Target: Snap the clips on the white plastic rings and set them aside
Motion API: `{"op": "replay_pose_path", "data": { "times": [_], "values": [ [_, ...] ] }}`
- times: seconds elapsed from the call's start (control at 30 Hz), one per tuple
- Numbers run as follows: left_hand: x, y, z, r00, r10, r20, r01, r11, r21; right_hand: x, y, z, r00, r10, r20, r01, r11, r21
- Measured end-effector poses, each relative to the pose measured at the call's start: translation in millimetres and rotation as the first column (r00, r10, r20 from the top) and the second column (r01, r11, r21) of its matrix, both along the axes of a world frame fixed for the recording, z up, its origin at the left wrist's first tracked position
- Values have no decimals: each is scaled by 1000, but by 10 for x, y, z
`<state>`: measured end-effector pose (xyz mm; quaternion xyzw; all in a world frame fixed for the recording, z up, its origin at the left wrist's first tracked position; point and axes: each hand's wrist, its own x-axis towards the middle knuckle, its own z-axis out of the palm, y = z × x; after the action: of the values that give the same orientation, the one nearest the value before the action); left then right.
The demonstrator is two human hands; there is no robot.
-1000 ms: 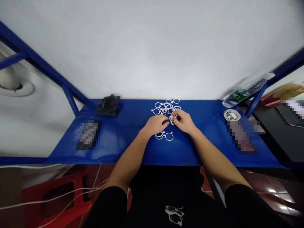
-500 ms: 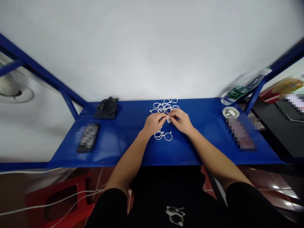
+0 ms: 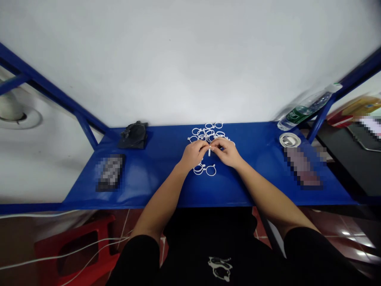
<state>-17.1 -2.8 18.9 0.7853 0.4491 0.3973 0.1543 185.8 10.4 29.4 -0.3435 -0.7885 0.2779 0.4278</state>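
In the head view, the left hand and the right hand meet fingertip to fingertip low over the blue table. Both pinch one white ring narrowly between them, just in front of the pile of rings and just behind the two joined rings. The piece looks thin and springy, so in my judgement it could slip from so fine a pinch and get lost among the pile. It is white plastic, mostly hidden by the fingers, with only a short stub showing.
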Motion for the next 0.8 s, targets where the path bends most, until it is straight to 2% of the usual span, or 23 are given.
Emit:
{"op": "replay_pose_path", "data": {
  "times": [0.07,0.13,0.2,0.27,0.33,0.43,0.53,0.8],
  "values": [
    [-33,4,42,999,-14,-29,13,1000,-10,15,12,9,1000,2,25,-2,1000,5],
    [-92,14,92,997,-34,-66,31,998,-48,92,62,27,997,-46,54,45,999,25],
    [-172,29,136,994,-53,-96,43,994,-101,247,155,42,981,-176,81,173,984,52],
    [-263,45,165,990,-74,-122,55,988,-146,463,276,47,928,-349,129,343,937,66],
    [-353,60,175,982,-107,-153,77,978,-193,691,391,37,873,-429,232,434,900,35],
    [-452,78,157,972,-145,-187,97,965,-246,933,503,4,832,-336,442,404,912,-66],
    [-473,86,112,968,-142,-207,83,959,-270,974,536,-44,788,-233,569,365,922,-128],
    [-301,74,-41,963,-136,-234,81,969,-233,830,543,-167,683,-306,664,459,886,-64]
  ]
}}
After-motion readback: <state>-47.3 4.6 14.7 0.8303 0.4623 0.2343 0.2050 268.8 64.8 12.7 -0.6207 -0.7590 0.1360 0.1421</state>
